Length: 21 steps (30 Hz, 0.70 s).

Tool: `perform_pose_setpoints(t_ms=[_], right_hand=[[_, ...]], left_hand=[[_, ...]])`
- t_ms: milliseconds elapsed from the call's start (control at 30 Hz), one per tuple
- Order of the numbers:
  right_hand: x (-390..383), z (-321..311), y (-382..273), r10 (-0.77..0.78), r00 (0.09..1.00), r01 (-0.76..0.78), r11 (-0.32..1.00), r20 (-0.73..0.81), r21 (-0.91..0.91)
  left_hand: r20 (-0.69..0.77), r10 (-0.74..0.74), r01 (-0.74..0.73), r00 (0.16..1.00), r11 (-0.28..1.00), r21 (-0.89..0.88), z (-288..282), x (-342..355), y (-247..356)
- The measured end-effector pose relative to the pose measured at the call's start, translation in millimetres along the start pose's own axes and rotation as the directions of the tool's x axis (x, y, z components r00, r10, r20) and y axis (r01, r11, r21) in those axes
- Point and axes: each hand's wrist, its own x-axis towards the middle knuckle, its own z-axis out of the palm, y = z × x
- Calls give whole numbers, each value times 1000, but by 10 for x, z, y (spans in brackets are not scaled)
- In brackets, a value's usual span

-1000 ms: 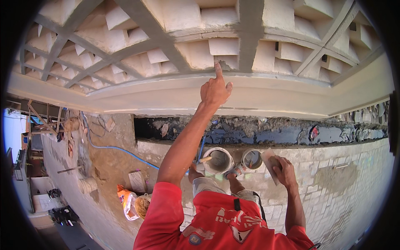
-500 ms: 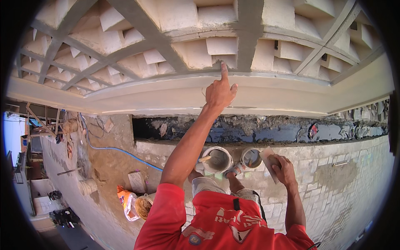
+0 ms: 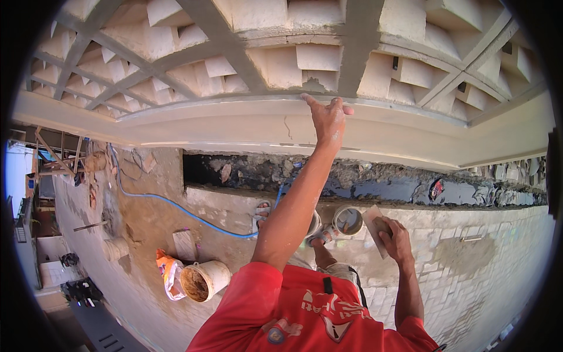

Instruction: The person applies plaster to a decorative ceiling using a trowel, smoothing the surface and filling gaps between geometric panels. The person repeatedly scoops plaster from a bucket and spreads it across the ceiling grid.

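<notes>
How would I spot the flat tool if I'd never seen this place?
Start at the red shirt, then look up and right to the person's right hand. It grips the flat tool, a thin rectangular plate whose straight edges set it apart from the round bucket beside it.

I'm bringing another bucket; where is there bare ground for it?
Bare paving lies between the right hand's trowel and the damp-looking patch; bare sandy ground between the blue hose and pale slab. It's crowded beside the right foot, where two buckets stand.
</notes>
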Motion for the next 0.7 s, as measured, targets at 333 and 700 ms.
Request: perform_pose_setpoints(t_ms=[333,700], right_hand=[[-67,-102,104,14,1000,-14,1000,-14,6],[22,-184,126,-21,1000,21,999,-12,-27]], left_hand=[[-14,-131,125,991,967,-223,397,47,99],[54,-136,146,989,945,-291,719,-112,27]])
